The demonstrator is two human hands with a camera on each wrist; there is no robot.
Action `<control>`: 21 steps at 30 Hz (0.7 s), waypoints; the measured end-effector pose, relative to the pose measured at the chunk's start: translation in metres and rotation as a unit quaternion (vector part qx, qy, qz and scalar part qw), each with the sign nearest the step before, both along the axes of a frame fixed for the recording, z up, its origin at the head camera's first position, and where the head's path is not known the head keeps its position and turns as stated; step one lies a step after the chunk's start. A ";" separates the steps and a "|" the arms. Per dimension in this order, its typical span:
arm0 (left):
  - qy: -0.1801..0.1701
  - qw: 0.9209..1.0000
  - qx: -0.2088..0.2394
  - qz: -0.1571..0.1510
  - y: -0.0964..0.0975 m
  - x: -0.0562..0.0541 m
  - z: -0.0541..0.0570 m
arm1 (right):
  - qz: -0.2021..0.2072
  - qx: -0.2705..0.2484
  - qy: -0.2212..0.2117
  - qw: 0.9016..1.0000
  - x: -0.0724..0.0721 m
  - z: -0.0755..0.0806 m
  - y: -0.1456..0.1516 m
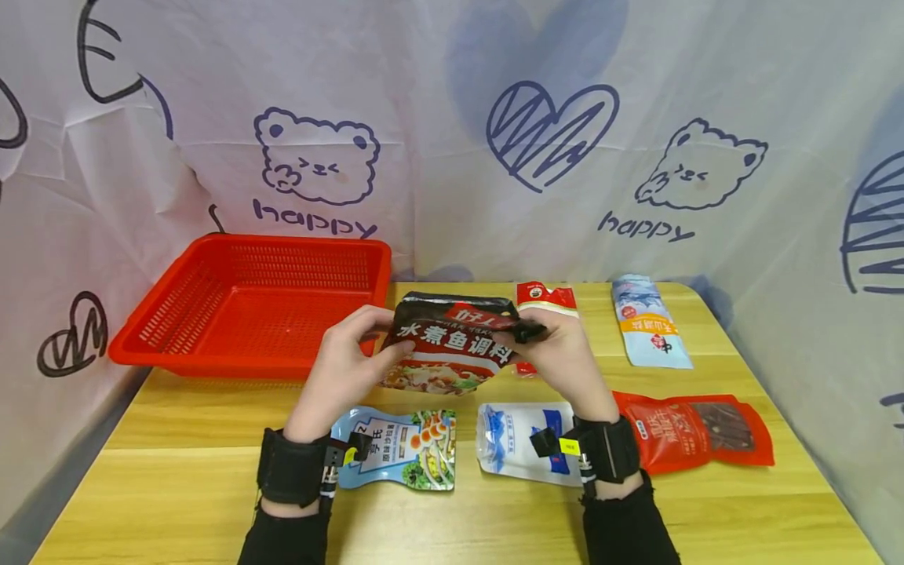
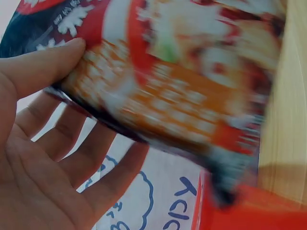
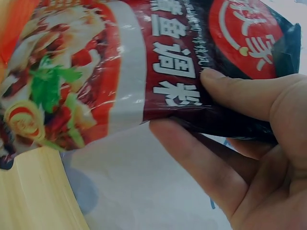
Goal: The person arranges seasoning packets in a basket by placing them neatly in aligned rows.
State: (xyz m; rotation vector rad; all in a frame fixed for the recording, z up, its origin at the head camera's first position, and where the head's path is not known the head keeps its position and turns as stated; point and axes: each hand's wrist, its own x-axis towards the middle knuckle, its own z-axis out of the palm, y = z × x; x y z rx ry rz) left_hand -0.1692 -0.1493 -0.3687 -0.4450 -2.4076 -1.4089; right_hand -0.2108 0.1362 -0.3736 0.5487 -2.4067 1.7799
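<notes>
Both hands hold a dark red and black seasoning packet (image 1: 452, 345) up above the table, its printed front tilted toward me. At its left edge the left hand (image 1: 351, 357) pinches it, thumb on the front and fingers behind, as the left wrist view shows of the packet (image 2: 158, 72). The right hand (image 1: 565, 353) grips the upper right corner, where a black flap of the packet bends over. In the right wrist view the thumb lies on the front of the packet (image 3: 168, 62) and the fingers are beneath or behind it.
A red plastic basket (image 1: 282, 329) stands at the back left of the wooden table (image 1: 212, 471). Nearer lie a light-blue pouch (image 1: 402, 449) and a white-and-blue pouch (image 1: 523, 439). A red pouch (image 1: 685, 431), a blue-white packet (image 1: 650, 322) and a red-white packet (image 1: 544, 295) lie rightward.
</notes>
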 end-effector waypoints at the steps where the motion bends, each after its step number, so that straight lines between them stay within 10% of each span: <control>1: 0.004 1.000 -0.001 -0.002 0.001 0.000 0.000 | 0.003 0.008 -0.001 1.000 0.001 0.000 -0.002; 21: 0.048 0.997 0.024 0.048 0.002 0.001 0.003 | 0.005 0.017 -0.022 1.000 0.006 0.003 -0.017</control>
